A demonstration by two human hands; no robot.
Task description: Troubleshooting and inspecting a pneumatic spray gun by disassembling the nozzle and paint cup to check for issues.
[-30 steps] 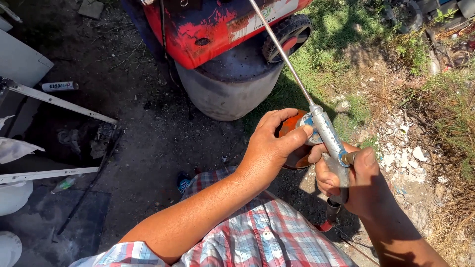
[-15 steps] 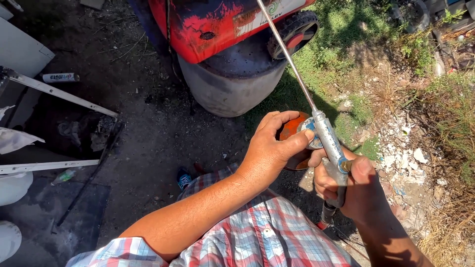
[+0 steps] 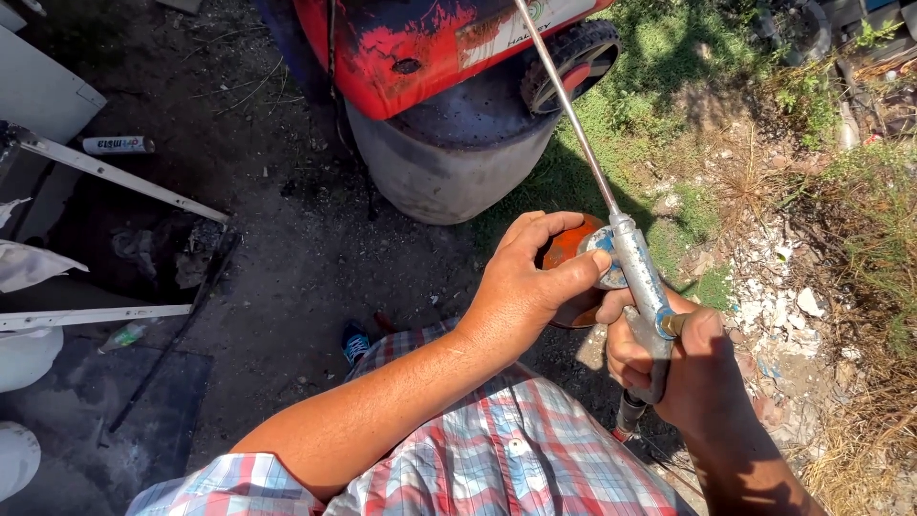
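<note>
Watching the head cam here. Right hand (image 3: 693, 368) is wrapped tight around the grip of a metal spray gun (image 3: 638, 277), thumb up by a small brass fitting at the back of the barrel. Its thin steel wand (image 3: 565, 105) runs up and away toward the red machine (image 3: 420, 48) sitting over a grey tank (image 3: 458, 153). Left hand (image 3: 525, 287) is cupped over an orange cup (image 3: 571, 250) that sits touching the gun body, fingers curled over the top and thumb pressed against the side. So both hands are closed on the tool, held out in front of the plaid shirt (image 3: 516, 459) and above bare dirt.

My guess on handling: the gun is rigid metal and fairly light, but that long wand makes it nose-heavy and easy to bend or knock, so the grip is the place to hold it. The cup looks smooth and rounded, probably slippery, and I can't tell how firmly it's attached. 1 hand on each seems right.
</note>
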